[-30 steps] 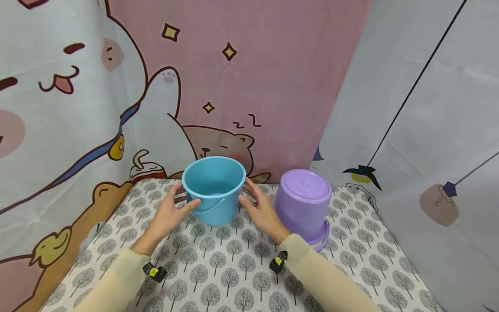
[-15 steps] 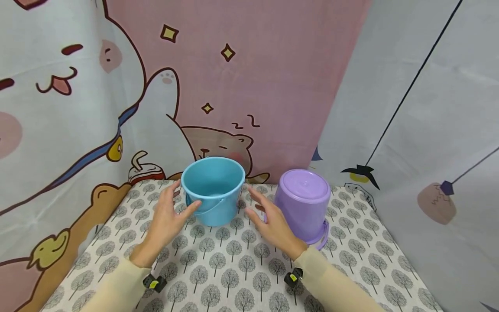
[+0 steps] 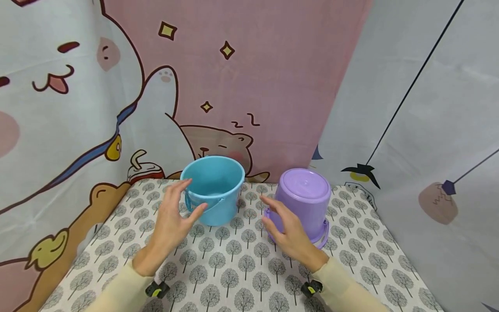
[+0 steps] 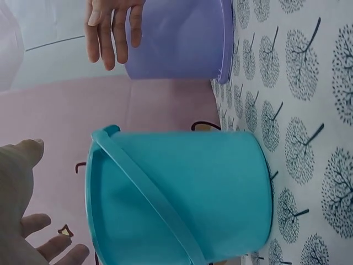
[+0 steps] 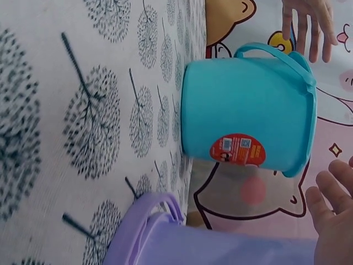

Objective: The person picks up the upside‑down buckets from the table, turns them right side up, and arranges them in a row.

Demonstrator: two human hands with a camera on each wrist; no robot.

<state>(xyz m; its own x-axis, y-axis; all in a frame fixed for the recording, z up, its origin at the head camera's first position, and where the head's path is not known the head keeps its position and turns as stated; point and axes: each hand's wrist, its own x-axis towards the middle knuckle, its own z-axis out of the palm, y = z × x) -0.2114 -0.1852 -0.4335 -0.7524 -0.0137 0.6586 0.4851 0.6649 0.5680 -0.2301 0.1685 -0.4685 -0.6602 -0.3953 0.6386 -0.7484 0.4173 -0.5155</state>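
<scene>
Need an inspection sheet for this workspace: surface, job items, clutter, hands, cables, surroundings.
Surface: white cloth with grey tree print, lying flat.
Job items: round blue plastic bucket, upright, mouth up, handle hanging down its side, red oval label on the wall; round purple plastic bucket, upside down, to the right of the blue one.
Clutter: nothing seen.
Hands: left hand by the blue bucket, apart from it, holding nothing; right hand near the purple bucket, holding nothing, contact unclear.
Cables: nothing seen; dark lines at right look printed.
Surroundings: white and pink cartoon-print backdrop behind and at both sides.
</scene>
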